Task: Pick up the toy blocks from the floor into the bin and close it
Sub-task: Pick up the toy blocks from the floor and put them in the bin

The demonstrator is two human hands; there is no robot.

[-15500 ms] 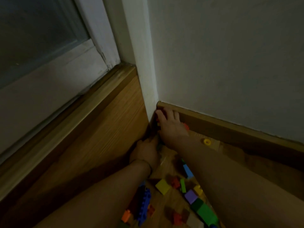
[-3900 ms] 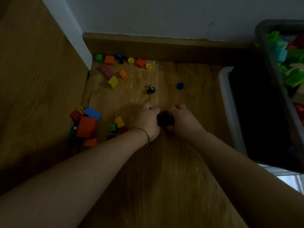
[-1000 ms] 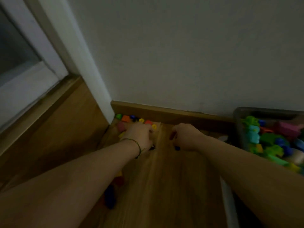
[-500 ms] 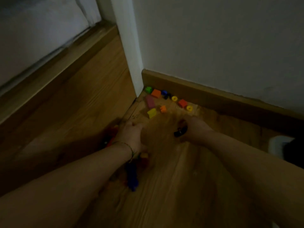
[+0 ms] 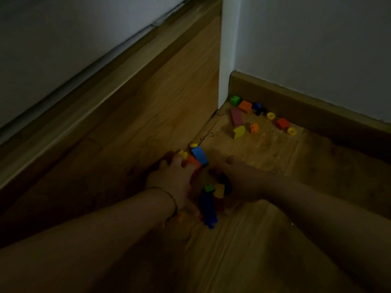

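The scene is dim. My left hand lies on the wooden floor by the step, its fingers curled round an orange block. A blue block and small yellow pieces sit just beyond those fingers. My right hand is cupped beside it and holds a small black piece. Between my hands lie a long dark blue block, a green piece and a yellow block. The bin is out of view.
Several more blocks lie in the corner by the skirting board: a green one, an orange one, a purple one, a red one and yellow rings. A raised wooden step runs along the left.
My view has tilted down and left, so the corner blocks sit farther right. My left hand has reached onto the orange block, and my right hand has come down beside the pile, still holding the black piece.
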